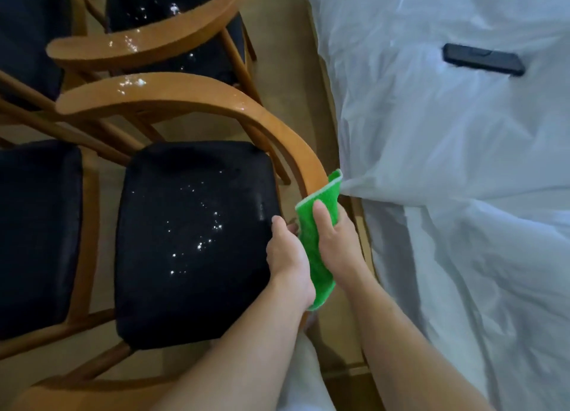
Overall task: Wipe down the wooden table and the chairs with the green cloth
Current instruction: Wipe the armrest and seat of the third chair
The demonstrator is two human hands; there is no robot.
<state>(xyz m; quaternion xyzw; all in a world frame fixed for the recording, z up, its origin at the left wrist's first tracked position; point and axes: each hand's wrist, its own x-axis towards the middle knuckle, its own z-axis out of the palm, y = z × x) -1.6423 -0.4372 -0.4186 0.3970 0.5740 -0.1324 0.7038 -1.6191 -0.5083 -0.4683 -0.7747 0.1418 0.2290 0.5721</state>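
Note:
A green cloth point(317, 244) is wrapped over the right end of the curved wooden armrest point(191, 94) of the nearest chair. My right hand point(334, 234) grips the cloth from the right, thumb on top. My left hand point(287, 256) holds the cloth's lower part from the left, next to the chair's black seat point(191, 241), which is dotted with water drops. The armrest's end is hidden under the cloth and hands. No wooden table shows.
A second chair point(148, 37) with a wet curved backrest stands behind the first, and more black seats point(34, 231) lie at left. A bed with white sheets point(447, 163) fills the right side, a dark phone point(483, 59) lying on it. A narrow floor strip point(287, 40) separates chairs and bed.

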